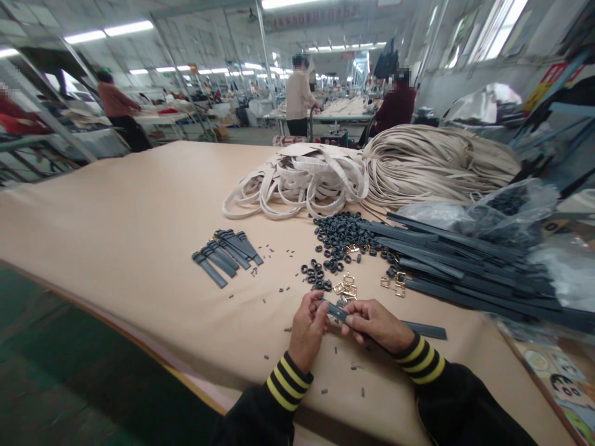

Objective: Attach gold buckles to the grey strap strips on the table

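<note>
**Fingers of both hands pinch one dark strap at the table's near edge**

Fingers (pixel 320 308) of the left hand (pixel 307 331) and the right hand (pixel 376 322) grasp a dark grey flat strap (pixel 421 329) lying on the wide tan table (pixel 139 210). Beyond them sit a heap of cream webbing straps (pixel 297 179), long dark strips (pixel 465 266), a pile of black rings (pixel 339 238), finished short straps (pixel 227 254) and small gold buckles (pixel 346 285).

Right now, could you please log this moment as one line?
left hand: grips strap end | right hand: holds dark strap | nearby: gold buckles, dark loops | surface: table
</note>
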{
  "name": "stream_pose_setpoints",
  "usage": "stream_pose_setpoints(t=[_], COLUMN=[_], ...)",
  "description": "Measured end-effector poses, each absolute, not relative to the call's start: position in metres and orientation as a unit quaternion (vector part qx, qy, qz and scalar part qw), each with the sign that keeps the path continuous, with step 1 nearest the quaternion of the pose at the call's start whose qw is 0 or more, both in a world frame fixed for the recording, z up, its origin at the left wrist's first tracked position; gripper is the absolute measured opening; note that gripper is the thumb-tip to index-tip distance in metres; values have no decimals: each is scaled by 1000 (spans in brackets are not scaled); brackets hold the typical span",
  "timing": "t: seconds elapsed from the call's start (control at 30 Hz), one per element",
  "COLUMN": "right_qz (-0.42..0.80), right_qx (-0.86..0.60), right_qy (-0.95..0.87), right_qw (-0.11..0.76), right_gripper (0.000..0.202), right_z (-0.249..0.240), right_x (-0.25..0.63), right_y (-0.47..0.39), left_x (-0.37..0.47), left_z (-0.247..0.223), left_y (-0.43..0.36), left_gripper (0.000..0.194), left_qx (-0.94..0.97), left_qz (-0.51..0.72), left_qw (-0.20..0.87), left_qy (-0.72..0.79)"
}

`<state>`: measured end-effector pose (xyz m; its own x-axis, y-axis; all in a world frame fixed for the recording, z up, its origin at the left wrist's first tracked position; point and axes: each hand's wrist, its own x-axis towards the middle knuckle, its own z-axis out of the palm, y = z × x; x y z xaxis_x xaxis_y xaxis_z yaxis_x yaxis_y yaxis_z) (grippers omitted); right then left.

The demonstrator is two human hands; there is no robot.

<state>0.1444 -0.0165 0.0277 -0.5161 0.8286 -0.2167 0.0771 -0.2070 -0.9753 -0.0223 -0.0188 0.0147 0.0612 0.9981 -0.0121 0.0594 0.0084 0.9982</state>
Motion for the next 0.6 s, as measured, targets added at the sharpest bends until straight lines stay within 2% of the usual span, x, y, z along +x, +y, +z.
stream_pose_setpoints(t=[0.1, 0.23, 0.33, 0.43, 0.6], right_qz=[582, 299, 217, 250, 470], right_qx=[-436, -491, -491, -502, -455], right_qy=[-631, -769, -809, -804, -734], right_qw=[271, 280, 239, 199, 182], right_gripper=[21, 26, 13, 26, 27], right_z=[28, 29, 32, 37, 44], right_x=[142, 138, 138, 142, 151], right_y=[-18, -22, -23, -23, -23], left_x=[-21, -21, -21, -21, -22], left_z=[14, 17, 20, 21, 20], left_y=[-19, -18, -18, -19, -19], left_gripper=[23, 19, 23, 27, 32], left_qx=[520, 487, 476, 488, 529], left_qz=[466, 470, 465, 448, 393], left_qw=[528, 529, 532, 537, 517], left_qy=[483, 512, 524, 522, 546])
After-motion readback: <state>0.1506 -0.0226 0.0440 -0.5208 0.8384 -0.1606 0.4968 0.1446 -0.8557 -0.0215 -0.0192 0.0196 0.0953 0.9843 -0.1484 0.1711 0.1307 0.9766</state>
